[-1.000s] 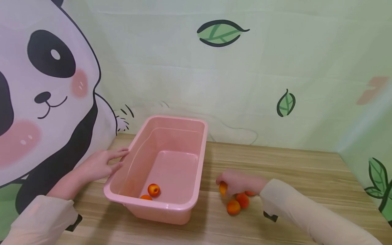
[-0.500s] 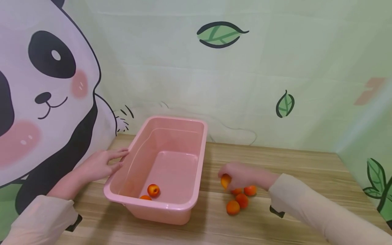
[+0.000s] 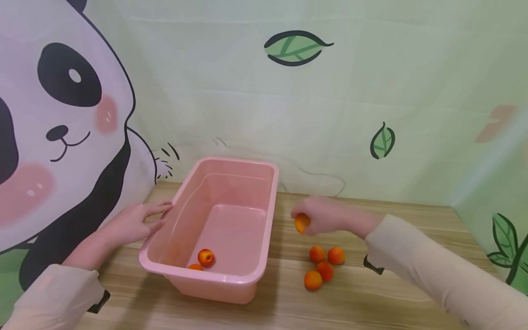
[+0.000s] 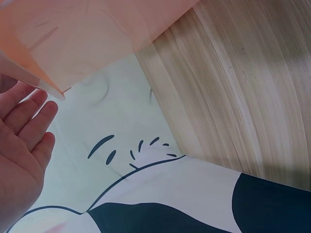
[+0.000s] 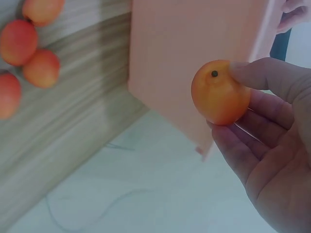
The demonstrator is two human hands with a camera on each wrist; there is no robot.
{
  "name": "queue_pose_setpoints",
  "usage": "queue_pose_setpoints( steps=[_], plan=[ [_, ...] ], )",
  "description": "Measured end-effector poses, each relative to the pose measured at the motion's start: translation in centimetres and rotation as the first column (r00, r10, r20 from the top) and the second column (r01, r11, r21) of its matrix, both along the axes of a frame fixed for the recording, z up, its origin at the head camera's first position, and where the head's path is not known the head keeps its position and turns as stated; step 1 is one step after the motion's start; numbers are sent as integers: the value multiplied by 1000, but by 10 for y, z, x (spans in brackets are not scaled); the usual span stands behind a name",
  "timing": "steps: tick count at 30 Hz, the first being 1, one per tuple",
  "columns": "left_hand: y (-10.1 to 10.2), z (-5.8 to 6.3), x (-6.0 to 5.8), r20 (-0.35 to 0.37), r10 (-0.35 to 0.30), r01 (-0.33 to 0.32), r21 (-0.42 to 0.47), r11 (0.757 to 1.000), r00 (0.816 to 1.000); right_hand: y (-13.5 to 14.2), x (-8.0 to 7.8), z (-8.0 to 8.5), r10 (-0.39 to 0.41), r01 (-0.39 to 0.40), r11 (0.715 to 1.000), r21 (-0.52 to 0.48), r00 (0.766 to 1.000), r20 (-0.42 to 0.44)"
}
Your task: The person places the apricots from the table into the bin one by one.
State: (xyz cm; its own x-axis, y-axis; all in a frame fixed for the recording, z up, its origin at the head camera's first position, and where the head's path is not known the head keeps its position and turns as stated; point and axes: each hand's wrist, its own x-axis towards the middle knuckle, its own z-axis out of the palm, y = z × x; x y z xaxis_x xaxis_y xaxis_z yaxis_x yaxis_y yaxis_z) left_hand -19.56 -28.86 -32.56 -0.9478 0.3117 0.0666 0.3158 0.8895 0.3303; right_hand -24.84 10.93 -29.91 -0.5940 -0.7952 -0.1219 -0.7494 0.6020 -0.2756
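Observation:
My right hand point(image 3: 323, 214) pinches a yellow-orange apricot point(image 3: 302, 223) between thumb and fingertips, held above the table to the right of the pink plastic tub point(image 3: 231, 277). Up close in the right wrist view, this apricot point(image 5: 221, 94) shows a small dark stem spot. Relaxed fingers of my left hand point(image 3: 131, 223) rest at the tub's left rim; in the left wrist view that hand point(image 4: 24, 145) has its fingertips right at the edge. Inside the tub lie a red-orange apricot point(image 3: 206, 257) and another point(image 3: 195, 266), partly hidden by the front wall.
Several more apricots point(image 3: 325, 271) lie clustered on the wood-grain table point(image 3: 396, 238), right of the tub. Behind the table hangs a pale green cloth backdrop point(image 3: 231, 101) printed with a panda point(image 3: 70, 137) and leaves.
My right hand has lifted the apricot up and away from the cluster, so the others on the table now show fully. The left hand and the tub have stayed in place.

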Motion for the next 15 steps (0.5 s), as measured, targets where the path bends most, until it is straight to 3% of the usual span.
queue_pose_setpoints(
  steps=[6,15],
  plan=[
    [-1,-1,0,3,7,-7,5,1000,1000,-19,0,20,38,-37,999,20,998,-47],
    [-2,-1,0,12,16,-16,6,1000,1000,-54,1,38,123,-124,992,-17,992,-39]
  ],
)
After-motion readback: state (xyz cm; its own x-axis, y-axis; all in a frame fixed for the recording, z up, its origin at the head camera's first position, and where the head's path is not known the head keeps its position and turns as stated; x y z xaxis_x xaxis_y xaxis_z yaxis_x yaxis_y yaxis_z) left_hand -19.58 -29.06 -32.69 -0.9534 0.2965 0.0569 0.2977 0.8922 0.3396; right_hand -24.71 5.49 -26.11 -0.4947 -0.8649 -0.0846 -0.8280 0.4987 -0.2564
